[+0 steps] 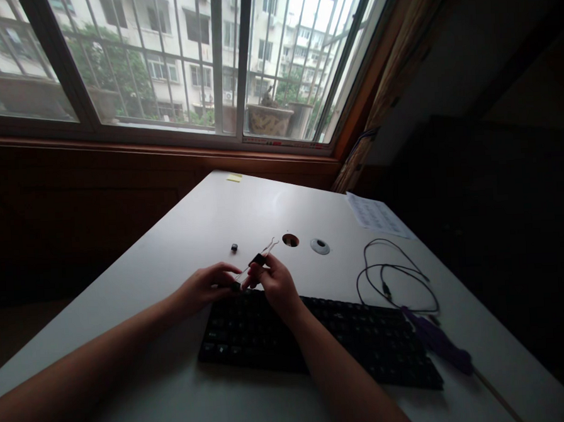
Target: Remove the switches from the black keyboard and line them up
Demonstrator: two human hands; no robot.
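My right hand [279,285] is closed around a wire keycap puller [257,260] with a black middle part. Two thin wire prongs stick out past my fingers to the upper right, and more wire runs down to the left. At that lower end sits a small black keycap [236,287], pinched by the fingers of my left hand [203,289]. Both hands are above the far left edge of a black keyboard [364,339]. My right forearm hides part of its keys. Another black keycap [234,247] lies on the white table beyond my left hand.
The white table [170,248] has a round hole [290,240] with its grey cover [320,246] alongside. To the right are a coiled black cable [367,266], a purple-headed brush or duster [440,341] and printed paper [377,213]. A yellow note [234,177] is at the far edge.
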